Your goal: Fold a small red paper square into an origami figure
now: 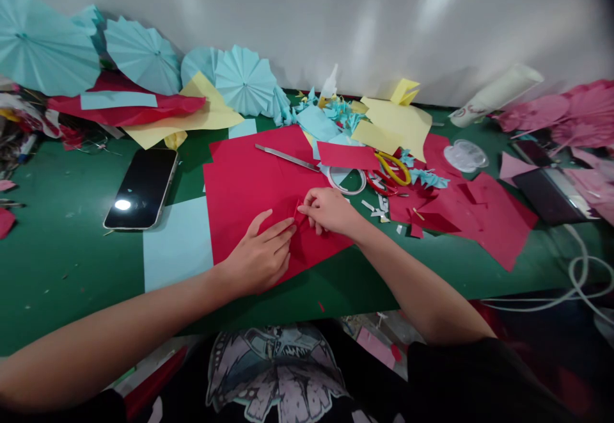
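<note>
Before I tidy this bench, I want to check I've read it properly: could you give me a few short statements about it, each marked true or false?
1. The phone lies left of the red sheets. True.
2. Both hands are raised well away from any paper. False: the left hand and right hand are together at a small red piece.
3. A slim metal tool lies on the red sheets. True.
4. Pink pleated paper is at far left. False: it is at far right.

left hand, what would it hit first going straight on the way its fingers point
The left hand would likely meet the small folded red paper first, with the right hand just beyond; exact depth is unclear.
</note>
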The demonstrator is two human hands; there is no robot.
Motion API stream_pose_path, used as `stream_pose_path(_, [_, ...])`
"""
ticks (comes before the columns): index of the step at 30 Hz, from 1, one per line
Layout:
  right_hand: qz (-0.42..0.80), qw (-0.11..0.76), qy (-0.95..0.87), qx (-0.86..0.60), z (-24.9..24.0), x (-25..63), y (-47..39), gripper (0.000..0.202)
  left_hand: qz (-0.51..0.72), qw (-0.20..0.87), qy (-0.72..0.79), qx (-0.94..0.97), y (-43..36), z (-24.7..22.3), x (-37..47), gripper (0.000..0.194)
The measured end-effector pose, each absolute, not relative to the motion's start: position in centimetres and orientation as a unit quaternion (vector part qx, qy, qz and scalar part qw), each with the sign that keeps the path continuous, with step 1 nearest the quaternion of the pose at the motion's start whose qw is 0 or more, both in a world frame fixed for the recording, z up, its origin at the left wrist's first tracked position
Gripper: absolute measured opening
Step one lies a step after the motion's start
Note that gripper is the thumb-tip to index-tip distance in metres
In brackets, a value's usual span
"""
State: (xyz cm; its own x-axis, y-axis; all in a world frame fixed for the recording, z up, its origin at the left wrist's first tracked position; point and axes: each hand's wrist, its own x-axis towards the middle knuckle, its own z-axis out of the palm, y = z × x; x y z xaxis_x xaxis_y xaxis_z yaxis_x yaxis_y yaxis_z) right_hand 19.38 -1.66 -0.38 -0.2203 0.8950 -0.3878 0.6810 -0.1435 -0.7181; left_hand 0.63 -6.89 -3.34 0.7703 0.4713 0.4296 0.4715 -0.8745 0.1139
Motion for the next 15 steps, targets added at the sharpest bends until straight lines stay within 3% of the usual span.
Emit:
stream_pose_path(9, [0.401,0.103,-0.672,-0.614,-0.48,19.42,-1.81,0.014,-0.192,-0.003,-0.247,-0.95,-6.98,-3.04,0.55,0.027])
stream_pose_path(15, [0.204,0.057,-0.759,-0.615,-0.45,19.39,-2.29,0.035,-0.16,0.005,-0.25,-0.955,-7.09,-2.8,0.49,0.026])
